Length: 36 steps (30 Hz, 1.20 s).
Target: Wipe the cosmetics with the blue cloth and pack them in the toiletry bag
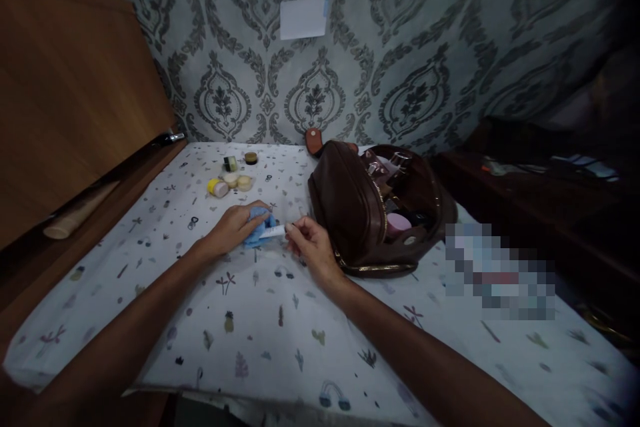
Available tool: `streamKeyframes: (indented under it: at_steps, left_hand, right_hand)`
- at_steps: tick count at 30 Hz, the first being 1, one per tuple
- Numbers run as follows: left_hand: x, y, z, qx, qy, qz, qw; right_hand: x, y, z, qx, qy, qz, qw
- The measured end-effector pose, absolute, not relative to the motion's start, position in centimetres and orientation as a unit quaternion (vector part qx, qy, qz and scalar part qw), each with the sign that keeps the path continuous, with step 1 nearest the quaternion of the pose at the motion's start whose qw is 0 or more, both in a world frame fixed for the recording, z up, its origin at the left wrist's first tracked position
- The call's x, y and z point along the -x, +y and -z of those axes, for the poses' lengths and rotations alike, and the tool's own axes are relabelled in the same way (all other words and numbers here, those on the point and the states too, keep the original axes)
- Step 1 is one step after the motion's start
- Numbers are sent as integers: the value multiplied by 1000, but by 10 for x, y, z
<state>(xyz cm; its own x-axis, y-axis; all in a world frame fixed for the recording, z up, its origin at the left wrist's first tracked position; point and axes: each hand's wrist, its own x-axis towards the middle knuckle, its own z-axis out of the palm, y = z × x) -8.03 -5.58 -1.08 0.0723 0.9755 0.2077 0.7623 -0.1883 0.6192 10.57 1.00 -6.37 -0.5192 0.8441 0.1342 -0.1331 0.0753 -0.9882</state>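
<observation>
White tube (273,232) sits at the centre of the frame, low over the patterned tablecloth (250,320), held between 2 hands. At far left stands a wooden panel (75,113). Small pots (231,179) cluster at upper left of centre, apart from the hands. Left hand (235,227) curls around a blue cloth (257,227) pressed on the tube's left end. Right hand (311,243) pinches the tube's right end with its fingertips. Just right of that hand sits an open brown bag (350,207).

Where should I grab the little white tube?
Pinch its bare middle from above, I'd say: the tube lies low and level, its left end tucked in the blue cloth under the left hand, its right end in the right hand.
</observation>
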Motion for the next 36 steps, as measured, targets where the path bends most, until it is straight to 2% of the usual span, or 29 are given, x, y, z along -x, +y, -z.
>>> streamKeyframes:
  at_steps: [7,15,24,29,36]
  left_hand:
    - [58,-56,29,-785,555,-224,161]
    - [65,-53,24,-739,573,-264,235]
    - [69,-53,20,-682,599,-322,269]
    - [73,-55,14,-720,529,-295,339]
    - [69,-55,15,-739,518,-268,337]
  right_hand:
    - [-105,12,65,277,-620,-616,398]
    - [-106,9,62,247,-605,-639,405]
    - [-104,10,65,236,-632,-620,401]
    - [-106,11,66,265,-635,-601,406]
    - [-107,9,63,276,-633,-606,395]
